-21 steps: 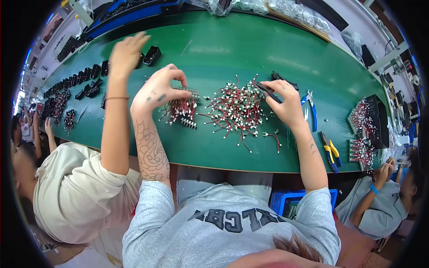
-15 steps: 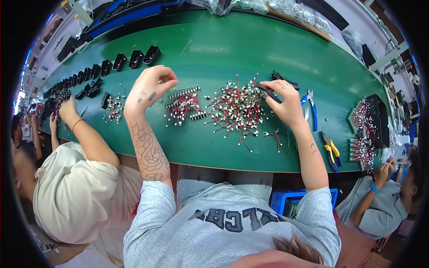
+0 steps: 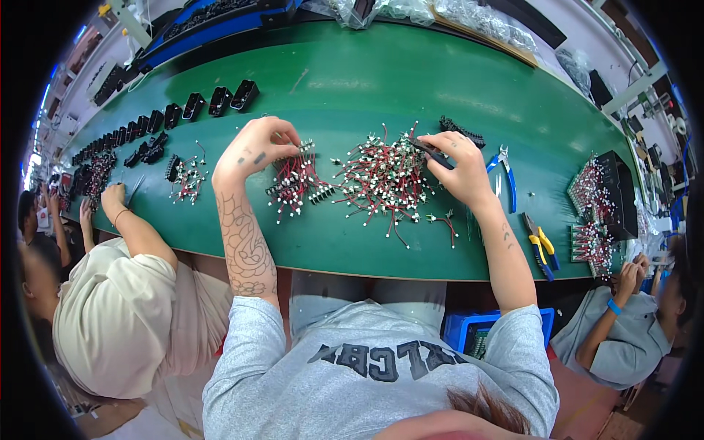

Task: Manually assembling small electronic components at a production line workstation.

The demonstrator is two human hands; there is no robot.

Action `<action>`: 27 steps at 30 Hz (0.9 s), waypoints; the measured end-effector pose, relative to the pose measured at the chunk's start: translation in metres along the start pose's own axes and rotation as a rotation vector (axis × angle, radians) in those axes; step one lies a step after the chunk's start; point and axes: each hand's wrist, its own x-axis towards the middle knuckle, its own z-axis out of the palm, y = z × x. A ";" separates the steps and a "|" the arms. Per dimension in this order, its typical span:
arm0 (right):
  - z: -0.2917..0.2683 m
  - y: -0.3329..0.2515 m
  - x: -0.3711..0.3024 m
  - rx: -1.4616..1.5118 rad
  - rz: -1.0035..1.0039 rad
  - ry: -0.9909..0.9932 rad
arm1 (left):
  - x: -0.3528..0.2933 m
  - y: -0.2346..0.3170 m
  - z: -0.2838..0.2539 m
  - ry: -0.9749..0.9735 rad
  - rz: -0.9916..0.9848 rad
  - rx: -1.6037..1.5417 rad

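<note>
My left hand (image 3: 258,150) is over the upper left of a small bundle of red-wired parts with white ends (image 3: 297,183), its fingertips closed together at the bundle's top edge. What they pinch is too small to make out. Rows of black pieces (image 3: 321,193) lie along the bundle's lower side. My right hand (image 3: 460,163) grips slim black tweezers (image 3: 435,153), whose tip points left into the upper right of a larger heap of red-wired parts with white ends (image 3: 385,176). One loose wired piece (image 3: 446,225) lies just below that heap.
Blue-handled cutters (image 3: 510,183) and yellow-and-blue pliers (image 3: 541,246) lie right of my right hand. A black strip of parts (image 3: 462,130) is beyond it. Black housings (image 3: 220,100) line the left. Co-workers sit either side; a black box (image 3: 622,194) stands far right.
My left hand has come down and right onto the small bundle, its fingers closing at the top edge. My right hand, with the tweezers, has shifted slightly left.
</note>
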 end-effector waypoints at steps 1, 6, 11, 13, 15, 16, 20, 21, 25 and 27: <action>0.000 0.000 0.000 -0.001 -0.002 0.005 | -0.001 -0.004 0.000 0.081 0.085 0.019; -0.001 0.000 0.001 -0.003 -0.021 0.023 | -0.005 -0.012 -0.006 0.239 0.226 -0.038; -0.001 0.001 0.001 -0.009 -0.037 0.026 | -0.012 -0.005 -0.014 0.184 0.065 -0.097; -0.001 0.001 0.000 -0.014 -0.037 0.022 | -0.013 -0.002 -0.016 0.133 -0.065 -0.059; -0.001 0.000 0.001 -0.005 -0.029 0.017 | -0.014 -0.004 -0.016 0.137 -0.078 -0.076; -0.001 0.000 0.001 0.002 -0.022 0.015 | -0.014 -0.005 -0.016 0.142 -0.090 -0.093; -0.001 0.001 0.001 0.011 -0.013 0.010 | -0.014 -0.009 -0.015 0.153 -0.096 -0.128; -0.001 0.001 0.001 0.006 -0.020 0.011 | -0.014 -0.011 -0.014 0.157 -0.078 -0.129; -0.001 0.000 0.000 -0.008 -0.036 0.010 | -0.009 -0.018 -0.012 0.166 -0.047 -0.125; -0.002 -0.001 0.001 -0.015 -0.038 0.004 | -0.007 -0.021 -0.012 0.173 -0.055 -0.109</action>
